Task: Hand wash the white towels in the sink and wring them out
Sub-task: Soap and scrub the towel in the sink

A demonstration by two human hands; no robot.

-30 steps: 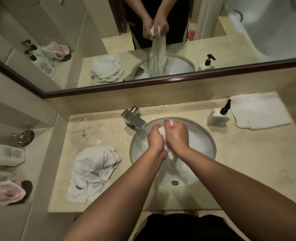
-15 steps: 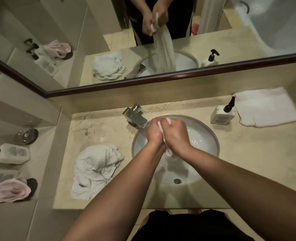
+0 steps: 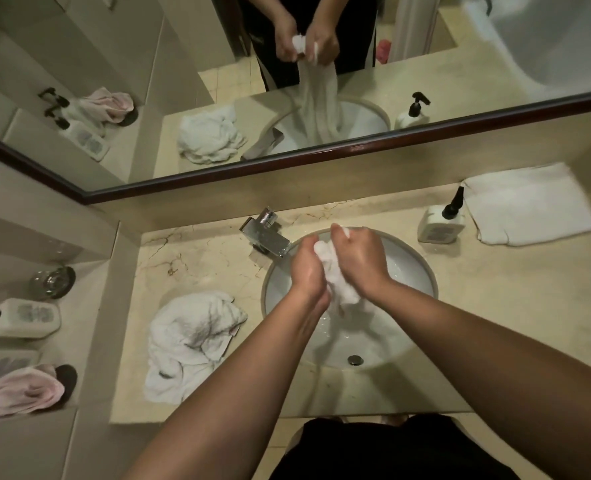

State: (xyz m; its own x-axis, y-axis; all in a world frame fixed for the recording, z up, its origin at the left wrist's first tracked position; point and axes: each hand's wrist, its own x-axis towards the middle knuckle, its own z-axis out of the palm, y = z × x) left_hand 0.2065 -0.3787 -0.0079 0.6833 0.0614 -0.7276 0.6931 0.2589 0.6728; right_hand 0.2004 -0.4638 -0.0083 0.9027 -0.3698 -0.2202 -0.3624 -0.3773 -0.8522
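Observation:
Over the white oval sink (image 3: 413,268), both my hands hold a wet white towel (image 3: 339,282). My left hand (image 3: 308,268) grips its bunched upper part from the left. My right hand (image 3: 360,254) grips it from the right, a corner sticking out past the fingers. The towel's lower end hangs down into the basin, as the mirror reflection shows. A second crumpled white towel (image 3: 190,337) lies on the counter left of the sink. A folded white towel (image 3: 526,202) lies at the back right.
A chrome tap (image 3: 266,233) stands at the sink's back left. A soap pump bottle (image 3: 441,221) sits between sink and folded towel. The drain (image 3: 354,359) is open. On a lower ledge at left are a glass dish (image 3: 53,282), bottles (image 3: 24,317) and a pink cloth (image 3: 24,389).
My hands have parted slightly and more of the bunched towel shows between them; the view has shifted a little.

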